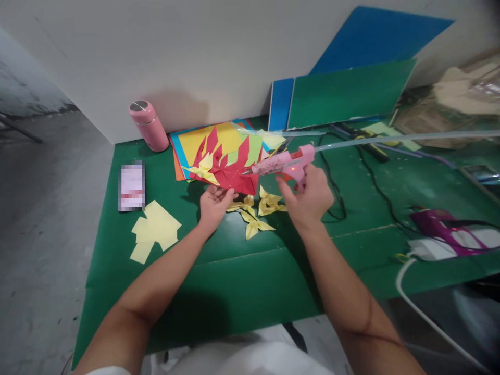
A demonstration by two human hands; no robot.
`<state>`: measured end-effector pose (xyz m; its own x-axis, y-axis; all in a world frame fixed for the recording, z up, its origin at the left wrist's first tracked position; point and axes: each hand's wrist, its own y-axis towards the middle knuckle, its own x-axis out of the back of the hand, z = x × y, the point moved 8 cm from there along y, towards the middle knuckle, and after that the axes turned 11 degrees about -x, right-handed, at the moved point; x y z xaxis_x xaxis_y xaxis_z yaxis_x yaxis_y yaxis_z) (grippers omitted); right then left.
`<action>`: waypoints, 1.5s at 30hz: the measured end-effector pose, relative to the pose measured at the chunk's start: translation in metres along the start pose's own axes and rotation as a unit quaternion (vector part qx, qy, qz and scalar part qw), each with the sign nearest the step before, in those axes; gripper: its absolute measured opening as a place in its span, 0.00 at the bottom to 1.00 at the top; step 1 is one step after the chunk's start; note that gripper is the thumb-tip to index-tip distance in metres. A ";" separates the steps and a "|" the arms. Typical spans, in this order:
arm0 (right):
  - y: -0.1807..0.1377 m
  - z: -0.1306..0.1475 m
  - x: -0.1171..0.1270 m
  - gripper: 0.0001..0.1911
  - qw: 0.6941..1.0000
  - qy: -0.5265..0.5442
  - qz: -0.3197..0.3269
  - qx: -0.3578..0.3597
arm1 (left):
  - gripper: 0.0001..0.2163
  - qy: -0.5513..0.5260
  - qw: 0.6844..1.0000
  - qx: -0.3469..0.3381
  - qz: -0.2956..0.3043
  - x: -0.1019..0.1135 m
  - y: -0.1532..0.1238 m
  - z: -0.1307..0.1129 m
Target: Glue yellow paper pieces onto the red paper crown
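Observation:
My left hand pinches the lower edge of a red folded paper piece with pointed flaps. A pale yellow paper flower sits on its left part. In my right hand is a pink glue gun, its grip wrapped by my fingers and a small light glowing on its side. A long clear glue stick runs out of its back to the right. The nozzle points left at the red paper; whether it touches I cannot tell. Below lie several yellow folded paper flowers on the green table.
Yellow paper squares and a blurred-out phone-like object lie at left. A pink bottle stands behind, beside coloured sheets. Blue and green boards lean on the wall. At right are a black cable and a purple power strip.

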<state>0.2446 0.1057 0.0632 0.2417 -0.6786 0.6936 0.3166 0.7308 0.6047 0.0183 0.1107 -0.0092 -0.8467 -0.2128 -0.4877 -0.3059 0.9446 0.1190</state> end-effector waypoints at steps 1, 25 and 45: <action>0.000 0.002 0.000 0.28 1.000 0.004 0.006 0.007 | 0.26 -0.002 1.000 0.000 -0.007 0.001 0.000 0.000; 0.000 0.002 0.001 0.24 0.999 0.006 0.026 0.022 | 0.27 0.024 1.000 -0.010 -0.011 0.003 0.002 0.000; 0.002 -0.007 0.002 0.25 1.000 0.011 -0.015 0.000 | 0.26 0.025 0.999 0.011 0.019 -0.002 -0.002 0.001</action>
<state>0.2521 0.1051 0.0628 0.2524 -0.7018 0.6662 0.3234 0.7101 0.6255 0.0210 0.1096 -0.0096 -0.8780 -0.1883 -0.4400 -0.2639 0.9575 0.1167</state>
